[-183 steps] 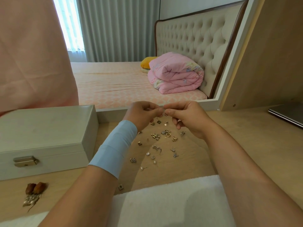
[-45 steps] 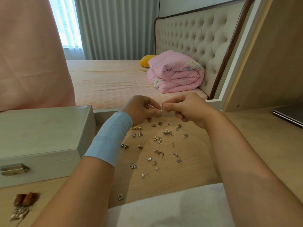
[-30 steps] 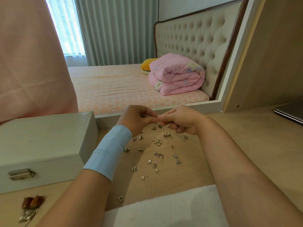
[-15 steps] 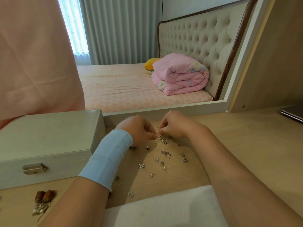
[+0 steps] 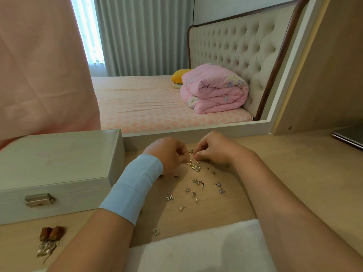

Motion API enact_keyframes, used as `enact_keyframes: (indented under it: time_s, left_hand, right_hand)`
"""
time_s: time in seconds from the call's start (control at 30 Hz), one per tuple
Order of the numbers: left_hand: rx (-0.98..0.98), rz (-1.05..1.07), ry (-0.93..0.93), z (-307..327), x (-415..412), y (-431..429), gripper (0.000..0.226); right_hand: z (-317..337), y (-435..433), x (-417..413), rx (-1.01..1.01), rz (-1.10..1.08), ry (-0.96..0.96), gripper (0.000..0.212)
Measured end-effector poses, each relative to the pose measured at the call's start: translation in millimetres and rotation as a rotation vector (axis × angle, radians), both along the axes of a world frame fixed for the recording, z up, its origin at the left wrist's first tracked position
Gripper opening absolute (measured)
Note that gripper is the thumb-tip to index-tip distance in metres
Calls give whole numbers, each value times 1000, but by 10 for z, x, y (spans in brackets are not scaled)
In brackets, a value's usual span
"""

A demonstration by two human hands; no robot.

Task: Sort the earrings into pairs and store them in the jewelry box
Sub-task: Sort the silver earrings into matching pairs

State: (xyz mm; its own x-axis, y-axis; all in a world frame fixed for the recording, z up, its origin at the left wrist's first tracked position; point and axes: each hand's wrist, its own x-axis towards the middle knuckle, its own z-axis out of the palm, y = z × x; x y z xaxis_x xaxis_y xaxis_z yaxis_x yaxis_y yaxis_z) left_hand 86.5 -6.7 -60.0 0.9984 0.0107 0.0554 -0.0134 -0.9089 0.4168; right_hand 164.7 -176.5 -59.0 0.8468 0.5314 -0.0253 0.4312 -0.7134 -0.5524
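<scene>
Several small gold and silver earrings (image 5: 198, 182) lie scattered on the wooden tabletop. My left hand (image 5: 169, 154), with a blue band on its wrist, and my right hand (image 5: 214, 150) are both down at the far edge of the scatter, fingers curled. Left fingertips pinch a small gold hoop earring (image 5: 189, 163). Right fingertips pinch a matching gold hoop (image 5: 197, 161) right beside it. Both hoops touch or nearly touch the table. The white jewelry box (image 5: 59, 163) stands closed at the left with its metal latch (image 5: 39, 200) facing me.
A brown tasselled earring pair (image 5: 51, 237) lies in front of the box, and a small square earring (image 5: 156, 231) lies near a white towel (image 5: 196, 250) at the front edge. A mirror frame (image 5: 196, 131) runs behind the hands. A flat dark device (image 5: 349, 136) sits far right.
Both hands have come down from above the table to the far side of the earring scatter, still pinching the small gold hoops together. The view tilted down slightly.
</scene>
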Motion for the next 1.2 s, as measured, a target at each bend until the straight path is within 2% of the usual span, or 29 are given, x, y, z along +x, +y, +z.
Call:
enact_keyframes:
  time_s: [0.13, 0.3, 0.4, 0.73, 0.9, 1.03, 1.2]
  left_hand:
    - [-304, 9, -95, 40, -4, 44, 9]
    - [-503, 37, -120, 40, 5, 43, 1]
    - [-538, 21, -115, 49, 5, 20, 8]
    - [-618, -12, -99, 96, -42, -11, 11]
    - [-669, -34, -58, 72, -44, -93, 6]
    - [-698, -47, -45, 70, -64, -198, 4]
    - [-723, -29, -43, 108, -67, -256, 7]
  right_hand:
    - [153, -116, 21, -23, 16, 24, 8]
    - [300, -193, -64, -223, 40, 82, 7]
    - [256, -160, -106, -286, 23, 71, 9]
    - [244, -407, -212, -388, -73, -35, 10]
    - [259, -559, -304, -472, -98, 25, 5]
    - [307, -550, -311, -321, -64, 59, 11]
    - [449, -516, -352, 159, -2, 36, 25]
